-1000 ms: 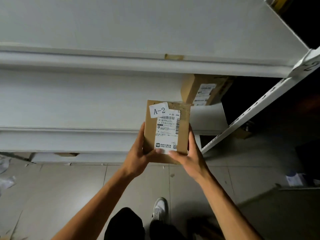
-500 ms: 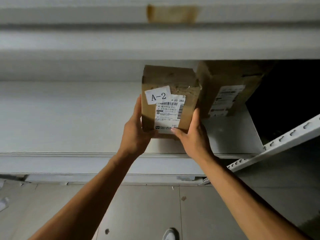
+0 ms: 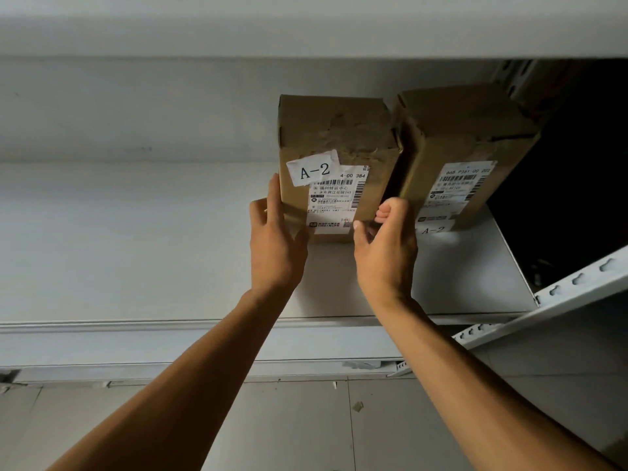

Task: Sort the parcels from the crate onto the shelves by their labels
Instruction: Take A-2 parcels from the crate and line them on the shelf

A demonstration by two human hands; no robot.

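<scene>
Two bare hands steady a cardboard parcel [image 3: 334,164] on a white metal shelf [image 3: 136,239], the left hand [image 3: 275,246] flat against the box's left side with fingers straight, the right hand [image 3: 385,249] curled round its lower right corner, thumb across the front. The hands sit apart, one on each flank of the box, and both touch it. Half a second ago the parcel was in the air in front of the shelf; a second ago it was held low over the floor, label up for reading. Now its base appears to rest on the shelf, so the carry looks finished and the release is probably all that remains for this box. Its white sticker [image 3: 312,171] reads A-2. Just beside it to the right stands a second cardboard parcel [image 3: 465,144], angled slightly, with its own A-2 tag [image 3: 433,230] at the foot; a narrow dark gap separates the two, suggesting the sort matches. The shelf surface is plain, pale and otherwise bare as far as can be seen. Another shelf [image 3: 306,25] runs overhead, a perforated steel upright [image 3: 560,294] crosses at lower right, and grey floor tiles [image 3: 306,426] lie below. The light is dim; the crate is out of view.
</scene>
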